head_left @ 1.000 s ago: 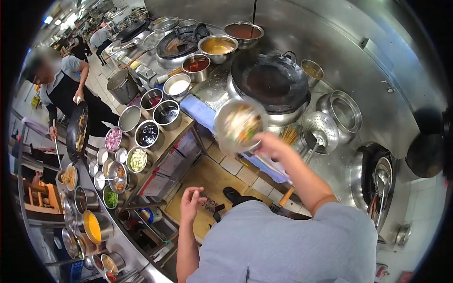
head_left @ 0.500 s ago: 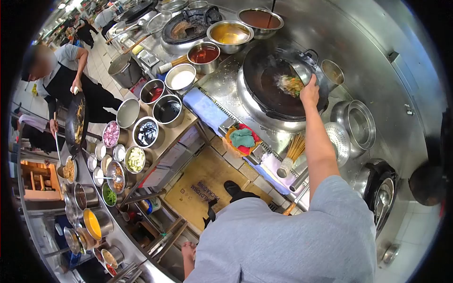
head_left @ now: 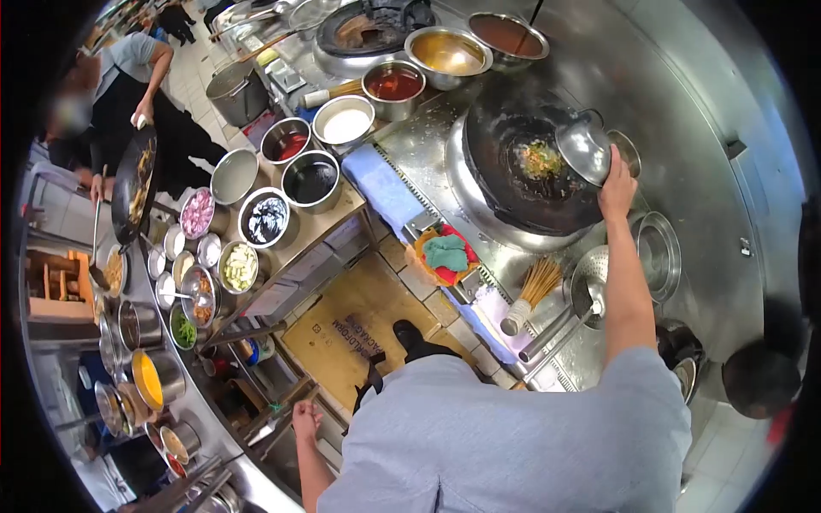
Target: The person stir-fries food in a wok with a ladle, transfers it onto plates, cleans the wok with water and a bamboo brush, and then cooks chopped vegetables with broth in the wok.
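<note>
My right hand (head_left: 617, 184) grips the rim of a shiny metal bowl (head_left: 585, 147), tilted over the far right side of a black wok (head_left: 530, 214). Chopped food (head_left: 540, 160) in green, orange and yellow lies in the bottom of the wok. My left hand (head_left: 307, 421) hangs low beside my body near the counter's edge, its fingers loosely curled and apart with nothing in them. Closest to my right forearm are a bamboo wok brush (head_left: 536, 286) and a perforated strainer (head_left: 588, 267).
Pots of sauces, among them a red one (head_left: 393, 84) and a white one (head_left: 345, 121), line the counter at left. Folded cloths (head_left: 446, 253) lie along the stove's front edge. A co-worker (head_left: 128, 94) at far left holds another wok (head_left: 135, 184).
The food has dropped from the bowl into the wok's bottom. My right hand has drawn the bowl to the right. My left hand has risen into fuller view.
</note>
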A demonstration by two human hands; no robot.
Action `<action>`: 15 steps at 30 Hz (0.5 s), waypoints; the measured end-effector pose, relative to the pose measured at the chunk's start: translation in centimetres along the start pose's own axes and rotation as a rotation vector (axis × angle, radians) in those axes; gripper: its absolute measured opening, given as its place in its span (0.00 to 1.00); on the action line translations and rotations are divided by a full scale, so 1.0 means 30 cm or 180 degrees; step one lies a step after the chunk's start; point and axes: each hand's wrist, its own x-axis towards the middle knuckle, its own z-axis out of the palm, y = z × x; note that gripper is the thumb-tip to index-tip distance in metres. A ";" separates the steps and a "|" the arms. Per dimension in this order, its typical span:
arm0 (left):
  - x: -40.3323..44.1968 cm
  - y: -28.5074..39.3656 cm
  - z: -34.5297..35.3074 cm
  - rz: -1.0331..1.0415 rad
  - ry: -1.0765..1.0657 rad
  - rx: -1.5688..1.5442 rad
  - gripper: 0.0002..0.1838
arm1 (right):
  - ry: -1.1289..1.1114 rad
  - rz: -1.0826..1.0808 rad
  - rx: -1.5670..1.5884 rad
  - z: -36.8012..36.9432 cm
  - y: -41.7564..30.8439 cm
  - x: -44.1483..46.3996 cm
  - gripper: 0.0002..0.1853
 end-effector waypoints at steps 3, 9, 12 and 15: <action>-0.024 0.063 0.003 -0.0002 0.0011 0.0022 0.08 | -0.0898 0.0462 -0.0862 0.011 0.031 -0.019 0.32; -0.031 0.032 0.030 -0.0123 0.0067 0.0119 0.05 | -0.1093 0.2229 0.3242 -0.119 -0.328 0.046 0.24; -0.070 0.106 0.117 0.0186 -0.0235 -0.0347 0.05 | -0.2725 0.1929 0.4677 -0.180 -0.597 -0.021 0.15; -0.191 0.295 0.203 0.0685 -0.0482 -0.0896 0.14 | -0.3597 0.1978 0.5722 -0.187 -0.956 -0.204 0.15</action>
